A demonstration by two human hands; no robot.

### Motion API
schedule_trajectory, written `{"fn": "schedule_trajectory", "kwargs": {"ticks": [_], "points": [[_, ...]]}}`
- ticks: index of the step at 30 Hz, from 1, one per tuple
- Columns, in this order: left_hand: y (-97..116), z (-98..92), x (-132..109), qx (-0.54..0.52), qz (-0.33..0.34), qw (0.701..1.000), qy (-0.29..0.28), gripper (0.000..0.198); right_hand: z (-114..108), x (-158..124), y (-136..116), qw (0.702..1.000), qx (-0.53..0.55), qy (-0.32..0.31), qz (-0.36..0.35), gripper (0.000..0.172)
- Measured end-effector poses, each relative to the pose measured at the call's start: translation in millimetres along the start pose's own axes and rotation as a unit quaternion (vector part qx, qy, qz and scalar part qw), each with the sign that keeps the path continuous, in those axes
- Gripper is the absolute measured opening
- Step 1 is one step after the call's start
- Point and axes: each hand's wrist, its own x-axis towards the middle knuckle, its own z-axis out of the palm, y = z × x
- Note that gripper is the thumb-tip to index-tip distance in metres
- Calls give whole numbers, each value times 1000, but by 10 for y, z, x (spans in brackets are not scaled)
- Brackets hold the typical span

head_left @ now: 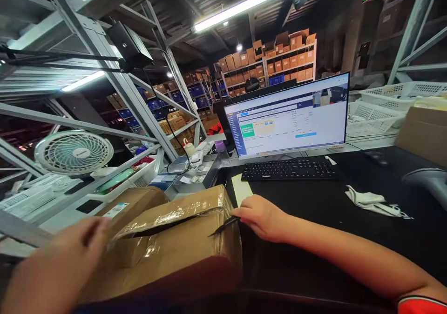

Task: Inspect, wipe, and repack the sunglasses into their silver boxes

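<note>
the left hand is blurred at the near left of a taped cardboard box; whether anything is gripped by it cannot be told. the box is seen beside the near left part of the black desk, its top seam partly parted. at its right end, a dark pointed tool is pinched by the right hand. beyond, a keyboard is backed by a lit monitor; far cartons are shelved.

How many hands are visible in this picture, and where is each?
2. The left hand, blurred, is at the left of the box; contact is unclear. The right hand holds a dark tool at the box's right end.
</note>
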Motion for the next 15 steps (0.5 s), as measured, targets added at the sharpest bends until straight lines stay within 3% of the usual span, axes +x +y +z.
{"fn": "schedule_trajectory", "kwargs": {"ticks": [1,3,4,6,10,15], "points": [[326,-28,-28,7,-24,999,-38,31,-49,-5,29,1000,2,3,-2,31],[879,24,-64,-43,11,991,-123,40,-162,-21,103,1000,0,10,3,30],[1066,89,-71,-33,11,992,-122,47,-221,-32,144,1000,-11,11,8,29],[1235,245,-64,-22,18,990,-138,60,-335,-51,223,999,-45,5,8,28],[1048,501,-16,-33,36,985,-164,62,-525,-38,318,992,-123,-24,-15,25],[765,658,-69,-64,64,990,-110,65,-587,62,317,978,-201,-32,-34,19]]}}
